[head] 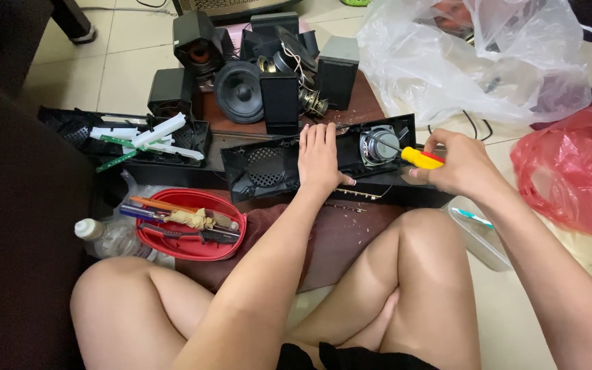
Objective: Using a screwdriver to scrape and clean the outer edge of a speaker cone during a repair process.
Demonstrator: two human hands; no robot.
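Head view shows you sitting cross-legged on the floor with two hands at work on one long black speaker housing (268,168) that lies across in front of your knees. Your left hand (320,157) lies flat on the middle of the housing, fingers together and stretched out, pressing down rather than gripping anything. Your right hand (457,164) is closed around the yellow handle of one screwdriver (416,157), whose thin shaft points left to the one round grey speaker cone (378,146) set in the right part of the housing. Left of your left hand, one round mesh grille (265,164) shows in the housing. Farther off, a heap of black speaker parts (255,75) stands on the floor; at least three bare cones can be counted there, but the boxes overlap too much for a sure number. At the far left, a second black housing (77,127) holds several white plastic strips (152,133). Near your left knee sits one red tray (231,236) with a few tools in it, and beside it one clear plastic bottle (101,236). On the right are one clear plastic bag (474,62) and one red plastic bag (573,171).
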